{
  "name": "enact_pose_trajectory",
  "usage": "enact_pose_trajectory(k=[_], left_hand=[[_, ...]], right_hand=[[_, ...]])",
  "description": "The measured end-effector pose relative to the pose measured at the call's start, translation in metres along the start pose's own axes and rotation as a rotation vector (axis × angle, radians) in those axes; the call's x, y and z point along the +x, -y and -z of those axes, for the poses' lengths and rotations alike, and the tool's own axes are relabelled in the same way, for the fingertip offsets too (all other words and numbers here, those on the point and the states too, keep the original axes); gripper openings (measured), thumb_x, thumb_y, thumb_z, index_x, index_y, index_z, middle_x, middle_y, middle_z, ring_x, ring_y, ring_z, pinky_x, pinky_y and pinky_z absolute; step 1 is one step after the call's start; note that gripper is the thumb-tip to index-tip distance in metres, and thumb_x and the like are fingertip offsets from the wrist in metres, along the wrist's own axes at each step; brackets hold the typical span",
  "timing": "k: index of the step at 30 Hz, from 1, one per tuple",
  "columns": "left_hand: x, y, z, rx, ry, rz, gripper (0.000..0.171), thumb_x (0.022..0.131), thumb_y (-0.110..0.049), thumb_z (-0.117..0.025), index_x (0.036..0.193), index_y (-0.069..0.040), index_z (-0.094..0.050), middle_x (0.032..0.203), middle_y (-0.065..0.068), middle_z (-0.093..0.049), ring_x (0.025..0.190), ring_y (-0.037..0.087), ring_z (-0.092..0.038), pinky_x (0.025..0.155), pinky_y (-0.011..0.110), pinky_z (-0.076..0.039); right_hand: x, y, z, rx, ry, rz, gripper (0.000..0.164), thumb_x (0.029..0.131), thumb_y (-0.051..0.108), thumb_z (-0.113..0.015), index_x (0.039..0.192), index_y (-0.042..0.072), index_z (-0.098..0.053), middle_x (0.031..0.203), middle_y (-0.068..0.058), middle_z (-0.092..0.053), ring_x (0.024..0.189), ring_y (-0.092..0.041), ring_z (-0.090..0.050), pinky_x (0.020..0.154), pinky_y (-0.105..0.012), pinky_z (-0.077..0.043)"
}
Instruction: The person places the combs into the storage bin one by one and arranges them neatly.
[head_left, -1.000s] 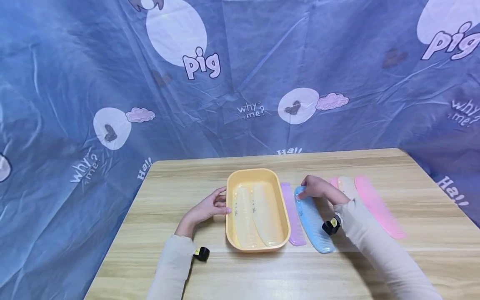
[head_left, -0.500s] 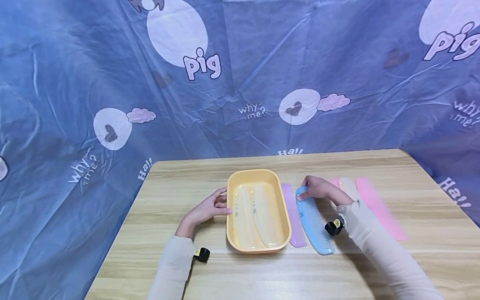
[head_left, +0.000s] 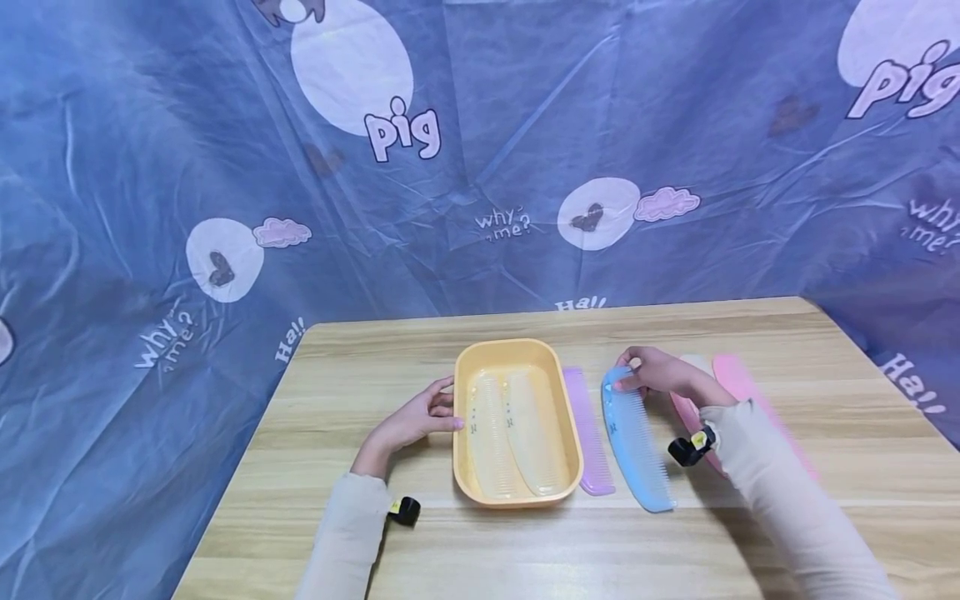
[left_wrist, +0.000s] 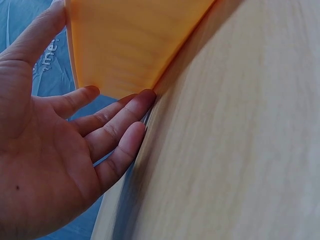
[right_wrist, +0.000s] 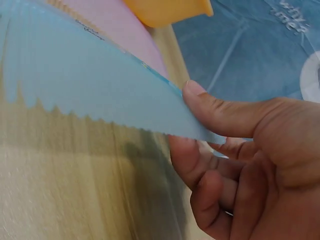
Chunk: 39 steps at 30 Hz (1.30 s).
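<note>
My left hand (head_left: pixel 411 419) is at the left side of a yellow plastic tray (head_left: pixel 517 502), thumb on the rim and the other fingers loosely extended along the outer wall (left_wrist: pixel 125 45). Two cream combs (head_left: pixel 491 442) lie lengthwise inside the tray. To the right, my right hand (head_left: pixel 658 371) pinches the far end of a light blue comb (head_left: pixel 628 446) between thumb and fingers. The comb's teeth face right, and in the right wrist view its body (right_wrist: pixel 95 85) slants above the wooden surface. A purple comb (head_left: pixel 587 433) lies between the tray and the blue comb.
Past my right hand, two pink combs (head_left: pixel 742 392) and a whitish comb (head_left: pixel 697 363) lie on the wooden table (head_left: pixel 360 358), partly hidden by my arm. A blue printed cloth (head_left: pixel 510 275) hangs behind the table's far edge. Each wrist carries a small black camera (head_left: pixel 690 447).
My right hand has moved slightly right with the blue comb, whose face has tilted and whose gap from the purple comb has widened. My left hand and the tray stay where they were.
</note>
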<state>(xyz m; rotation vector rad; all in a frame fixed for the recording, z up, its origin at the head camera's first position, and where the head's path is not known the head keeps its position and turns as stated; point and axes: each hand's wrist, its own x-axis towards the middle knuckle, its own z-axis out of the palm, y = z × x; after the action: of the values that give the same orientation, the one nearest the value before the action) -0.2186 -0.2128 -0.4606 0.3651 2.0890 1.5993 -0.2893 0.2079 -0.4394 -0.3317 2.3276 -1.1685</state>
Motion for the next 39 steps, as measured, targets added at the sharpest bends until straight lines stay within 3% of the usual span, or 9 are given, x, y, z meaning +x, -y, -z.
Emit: enact_pose_trajectory(k=[8,16,24,39], left_hand=[[-0.001,0.000,0.000,-0.006,0.010,-0.004,0.093,0.086,-0.024,-0.074,0.154,-0.007,-0.014,0.145,0.026,-0.042,0.125,0.036,-0.052,0.107,0.042,-0.044],[-0.002,0.001,0.000,-0.013,0.012,0.005,0.091,0.086,-0.022,-0.074,0.154,-0.007,-0.015,0.144,0.026,-0.043,0.126,0.036,-0.052,0.108,0.043,-0.043],[-0.001,-0.001,0.000,0.000,-0.001,-0.002,0.093,0.084,-0.025,-0.075,0.154,-0.006,-0.016,0.143,0.026,-0.044,0.125,0.036,-0.052,0.109,0.045,-0.041],[-0.001,-0.001,0.000,-0.002,0.000,0.006,0.094,0.085,-0.025,-0.075,0.154,-0.006,-0.015,0.146,0.026,-0.041,0.127,0.036,-0.051,0.109,0.044,-0.042]], right_hand=[[-0.005,-0.003,0.008,0.080,0.001,0.024,0.043,0.088,0.011,-0.069,0.114,-0.010,-0.044,0.073,0.001,-0.057,0.057,-0.006,-0.047,0.053,-0.021,-0.043],[-0.009,0.003,0.008,0.102,-0.018,0.046,0.045,0.089,0.015,-0.067,0.118,-0.009,-0.043,0.060,0.006,-0.048,0.049,-0.005,-0.040,0.046,-0.020,-0.031],[-0.009,0.020,-0.001,0.265,-0.015,0.052,0.046,0.091,0.015,-0.066,0.122,-0.009,-0.042,0.069,0.010,-0.064,0.058,-0.003,-0.050,0.053,-0.019,-0.039],[-0.004,0.060,-0.020,0.310,0.021,0.136,0.037,0.091,0.012,-0.065,0.117,-0.004,-0.044,0.071,0.010,-0.067,0.060,-0.002,-0.053,0.052,-0.017,-0.036]])
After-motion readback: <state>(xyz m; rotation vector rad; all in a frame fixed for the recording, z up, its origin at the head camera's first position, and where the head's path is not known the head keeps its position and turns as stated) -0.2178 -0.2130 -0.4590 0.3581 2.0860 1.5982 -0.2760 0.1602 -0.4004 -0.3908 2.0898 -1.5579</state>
